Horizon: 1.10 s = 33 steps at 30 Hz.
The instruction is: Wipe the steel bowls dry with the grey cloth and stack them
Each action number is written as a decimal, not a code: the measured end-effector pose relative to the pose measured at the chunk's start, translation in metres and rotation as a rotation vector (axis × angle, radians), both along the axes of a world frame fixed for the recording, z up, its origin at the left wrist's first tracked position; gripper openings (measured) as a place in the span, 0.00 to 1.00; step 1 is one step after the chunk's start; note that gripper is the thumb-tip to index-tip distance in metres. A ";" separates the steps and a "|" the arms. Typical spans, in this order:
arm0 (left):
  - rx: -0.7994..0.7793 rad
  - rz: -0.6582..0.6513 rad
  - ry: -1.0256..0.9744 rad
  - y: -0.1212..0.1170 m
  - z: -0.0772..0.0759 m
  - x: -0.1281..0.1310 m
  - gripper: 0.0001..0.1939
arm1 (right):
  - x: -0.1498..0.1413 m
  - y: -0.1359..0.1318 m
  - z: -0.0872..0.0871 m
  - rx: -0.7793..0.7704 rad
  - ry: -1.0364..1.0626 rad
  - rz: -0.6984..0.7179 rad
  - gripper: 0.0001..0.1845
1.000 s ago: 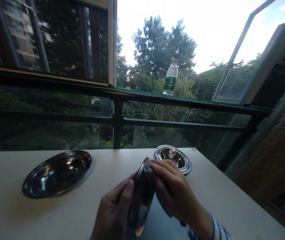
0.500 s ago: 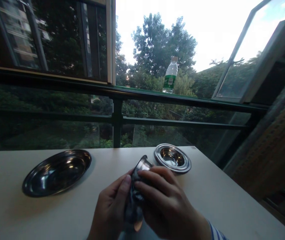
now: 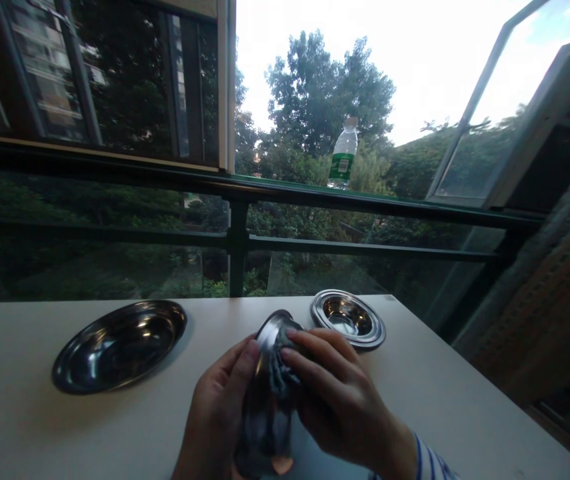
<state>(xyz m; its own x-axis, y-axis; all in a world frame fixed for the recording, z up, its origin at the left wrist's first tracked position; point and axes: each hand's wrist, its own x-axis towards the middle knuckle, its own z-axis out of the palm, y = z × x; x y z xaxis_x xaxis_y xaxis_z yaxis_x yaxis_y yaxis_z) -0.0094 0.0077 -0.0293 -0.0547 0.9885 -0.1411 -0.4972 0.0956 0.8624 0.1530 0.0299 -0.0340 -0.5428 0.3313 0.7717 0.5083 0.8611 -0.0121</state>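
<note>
My left hand [image 3: 217, 403] is closed on the left rim of a shiny metal bowl [image 3: 265, 420], which is tilted on edge above the table. The thumb lies along the near side of the rim. Bent fingers of my right hand [image 3: 345, 400] press a crumpled grey cloth [image 3: 279, 367] against the bowl's surface. Part of the cloth is hidden under those fingers. A fingertip shows at the bowl's lower edge. Left of my hands, an oval metal dish [image 3: 119, 347] lies on the table. Beyond my right hand sit stacked round metal bowls [image 3: 321, 319].
The white table [image 3: 89, 440] ends at a dark green railing [image 3: 289, 193] with glass panels. On the railing stands a clear plastic bottle [image 3: 343, 163] with a green label. An open window pane [image 3: 485, 113] is at the right, with trees outside.
My right hand and the cloth have shifted slightly to the right across the bowl. More of the bowl's metal surface shows now. The dish and the stacked bowls rest as before.
</note>
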 end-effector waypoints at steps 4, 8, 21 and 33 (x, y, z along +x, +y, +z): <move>-0.059 -0.102 -0.149 0.004 -0.001 -0.002 0.15 | -0.006 -0.009 0.003 0.103 -0.090 0.037 0.21; -0.059 -0.104 -0.140 0.003 0.001 -0.001 0.16 | -0.008 -0.009 0.005 0.164 -0.118 0.061 0.18; -0.012 0.044 0.053 -0.002 -0.008 0.000 0.21 | -0.007 -0.008 0.003 0.121 -0.021 0.044 0.19; -0.075 0.040 0.015 0.000 -0.009 0.000 0.19 | -0.003 -0.002 0.002 0.078 -0.022 0.040 0.20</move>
<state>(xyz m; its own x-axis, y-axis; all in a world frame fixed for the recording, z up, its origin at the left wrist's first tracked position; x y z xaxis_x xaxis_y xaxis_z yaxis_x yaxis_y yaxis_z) -0.0099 0.0080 -0.0380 -0.0968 0.9721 -0.2136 -0.4890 0.1405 0.8609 0.1498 0.0283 -0.0319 -0.5718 0.2480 0.7820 0.4726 0.8787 0.0669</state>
